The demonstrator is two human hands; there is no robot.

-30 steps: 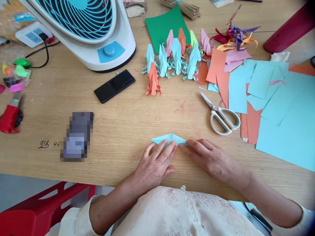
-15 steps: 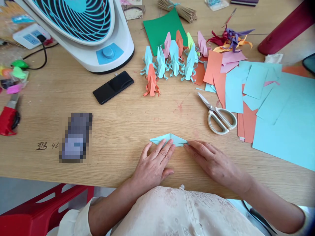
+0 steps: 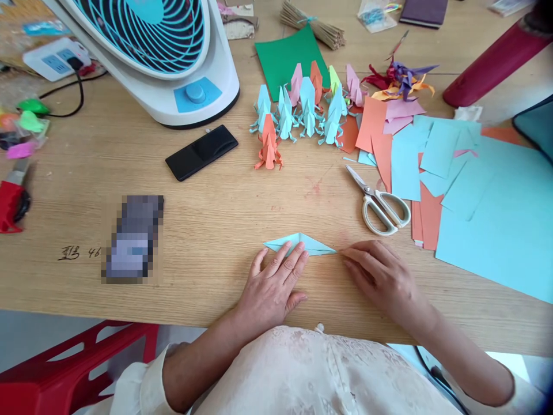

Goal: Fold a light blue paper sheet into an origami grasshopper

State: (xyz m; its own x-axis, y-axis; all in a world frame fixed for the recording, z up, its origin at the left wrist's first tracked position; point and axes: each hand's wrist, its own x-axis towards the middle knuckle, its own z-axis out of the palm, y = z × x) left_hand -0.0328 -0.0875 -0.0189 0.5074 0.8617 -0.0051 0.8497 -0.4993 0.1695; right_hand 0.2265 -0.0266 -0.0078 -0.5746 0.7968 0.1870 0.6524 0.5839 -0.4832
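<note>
A light-blue sheet of paper (image 3: 276,244), folded into a long flat diamond, lies on the table in front of me. My left hand (image 3: 274,285) rests on it with the fingers stretched out, pressing its near middle part. Bent fingers bring my right hand (image 3: 380,274) to the diamond's right-hand point, fingertips close together. Whether they grip that point or just touch past it, I cannot make out. Beyond the paper, to the right, lie scissors (image 3: 386,208) with pale handles. Several folded paper figures (image 3: 308,109) in blue, orange, pink and yellow-green stand farther back.
Light-blue paper sheets (image 3: 501,230) and orange pieces (image 3: 372,124) spread over the right side. Behind them stands a dark red cylinder (image 3: 492,66). A fan (image 3: 199,92), a black phone-like slab (image 3: 202,153), a blurred-out device (image 3: 133,239) and a red-handled cutter (image 3: 11,202) are on the left.
My right hand has slid right along the folded paper, uncovering its right-hand point. My left hand stays on the paper. The view has shifted slightly.
</note>
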